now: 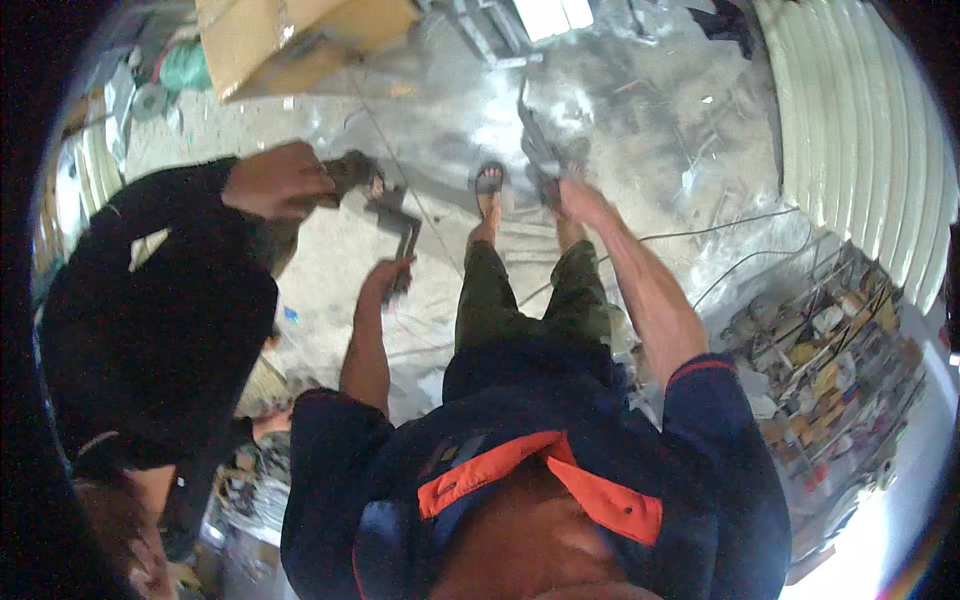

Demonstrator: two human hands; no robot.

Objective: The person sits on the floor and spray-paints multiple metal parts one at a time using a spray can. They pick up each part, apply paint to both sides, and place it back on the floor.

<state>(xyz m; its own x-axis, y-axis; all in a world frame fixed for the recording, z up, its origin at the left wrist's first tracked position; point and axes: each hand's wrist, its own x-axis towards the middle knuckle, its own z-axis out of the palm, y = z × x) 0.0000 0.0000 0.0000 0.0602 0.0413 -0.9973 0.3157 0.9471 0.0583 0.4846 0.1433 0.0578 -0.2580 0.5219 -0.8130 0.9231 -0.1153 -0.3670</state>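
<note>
My left hand (388, 272) is closed around the lower end of a dark metal bracket-like part (400, 225) held out in front of me. My right hand (578, 198) grips a long dark metal piece (540, 150) that reaches away over the concrete floor. Another person in a black sleeve stands at my left; their hand (280, 180) holds a dark tool (352, 172) right by the top of the bracket. My legs in dark green trousers and a sandalled foot (488, 185) show between my arms.
A cardboard box (290, 40) lies on the floor ahead at the left. A corrugated pale metal wall (860, 140) curves along the right. A wire rack with assorted small parts (830, 360) stands at the right, and cables (720, 225) trail across the floor.
</note>
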